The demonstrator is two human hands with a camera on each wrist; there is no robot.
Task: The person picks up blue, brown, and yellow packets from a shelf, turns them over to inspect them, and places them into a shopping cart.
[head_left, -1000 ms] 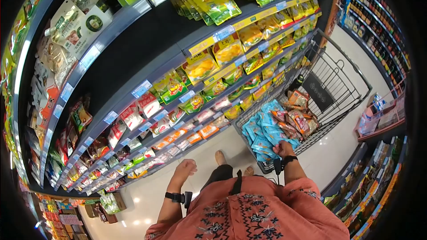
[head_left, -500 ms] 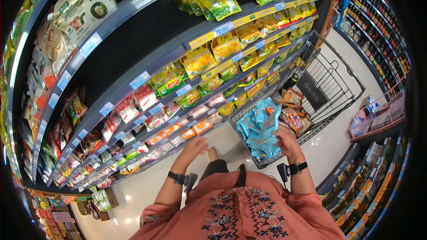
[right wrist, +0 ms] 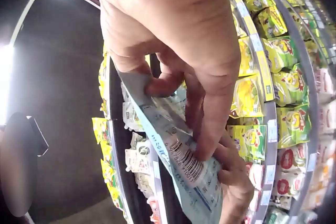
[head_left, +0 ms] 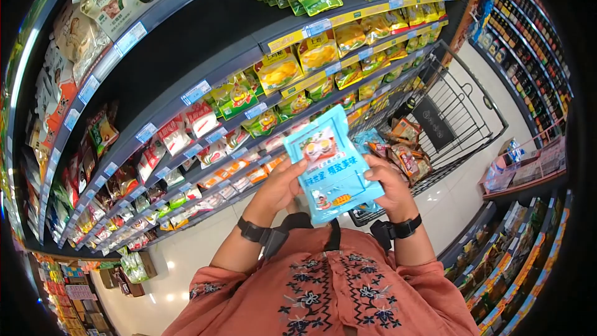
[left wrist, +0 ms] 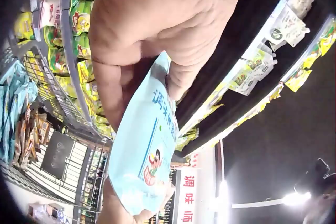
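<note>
A light-blue printed food packet is held up in front of the body, its picture side facing the head camera. My left hand grips its left edge, thumb on the front. On the opposite edge, my right hand pinches it, thumb also in front. In the left wrist view the packet bows between both hands. Its back, with a barcode, shows in the right wrist view, where fingers of the right hand lie against it. Behind it, more blue packets in the cart are mostly hidden.
A shopping cart stands ahead to the right, with brown-orange packets inside. Long shelves of bagged seasonings run along the left. Bottle shelves rise at the far right, and lower racks stand at the near right.
The right hand has come back from the cart with a blue packet, raising it before the body. My left hand has moved right and taken hold of its other edge.
</note>
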